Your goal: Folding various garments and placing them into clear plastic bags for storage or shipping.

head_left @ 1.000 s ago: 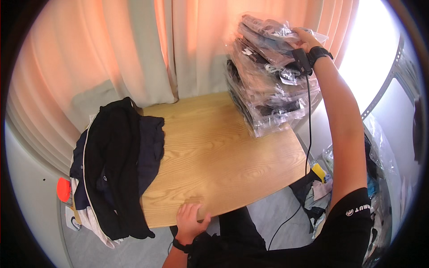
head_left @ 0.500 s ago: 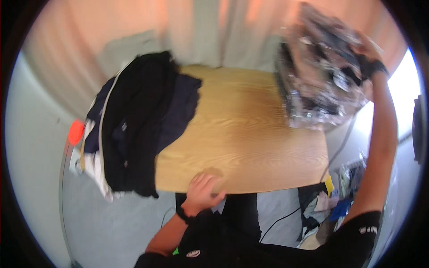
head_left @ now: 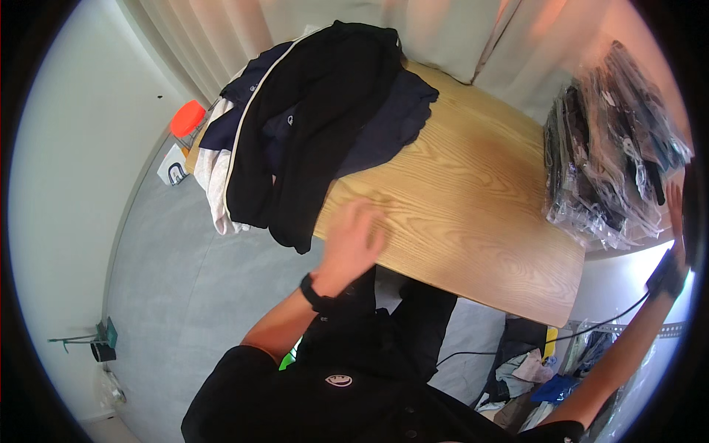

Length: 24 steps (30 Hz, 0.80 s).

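Observation:
My left hand (head_left: 353, 240), slightly blurred, hovers over or rests at the table's front edge with fingers loosely apart and nothing in it. Just beyond it, a black garment with white piping (head_left: 303, 140) lies over navy garments (head_left: 388, 122) and a whitish one (head_left: 214, 184), hanging off the table's left side. At the far right my right hand (head_left: 675, 218) has its fingers stretched upward beside a stack of clothes in clear plastic bags (head_left: 609, 159). Part of this hand is lost at the dark rim; whether it touches the stack I cannot tell.
The wooden table (head_left: 480, 199) has bare wood between the piles. A curtain (head_left: 443, 33) hangs behind it. An orange-red round object (head_left: 187, 118) stands by the left edge. Bagged clothes (head_left: 532, 369) lie below at the right, with a black cable (head_left: 591, 331) running past.
My view has swung right, so the table sits tilted. My right hand has come down from the top of the bagged stack to its right side. The left hand has shifted slightly.

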Each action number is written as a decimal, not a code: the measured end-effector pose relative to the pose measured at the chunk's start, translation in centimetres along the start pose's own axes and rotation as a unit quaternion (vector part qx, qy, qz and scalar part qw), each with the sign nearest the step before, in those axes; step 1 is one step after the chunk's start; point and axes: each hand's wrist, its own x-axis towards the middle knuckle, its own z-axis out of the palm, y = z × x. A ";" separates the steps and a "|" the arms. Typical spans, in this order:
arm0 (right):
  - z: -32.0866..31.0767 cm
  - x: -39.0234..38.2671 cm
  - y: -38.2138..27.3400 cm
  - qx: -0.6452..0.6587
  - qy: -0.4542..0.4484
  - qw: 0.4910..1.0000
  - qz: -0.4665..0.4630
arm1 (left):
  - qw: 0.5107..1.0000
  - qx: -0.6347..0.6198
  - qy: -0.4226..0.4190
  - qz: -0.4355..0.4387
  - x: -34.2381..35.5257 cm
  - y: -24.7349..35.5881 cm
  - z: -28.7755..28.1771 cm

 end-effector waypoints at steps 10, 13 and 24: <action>3.6 -17.9 27.4 -0.226 -0.236 0.945 -0.014 | 0.979 0.098 0.055 -0.172 -1.2 -6.2 -6.5; 7.2 -19.0 30.2 -0.194 -0.278 0.935 0.108 | 0.978 -0.156 -0.032 -0.134 -0.9 -2.2 -9.0; 18.5 -12.1 44.2 -0.524 -0.480 0.679 -0.185 | 0.636 -0.758 -0.143 -0.016 -9.8 0.3 -17.5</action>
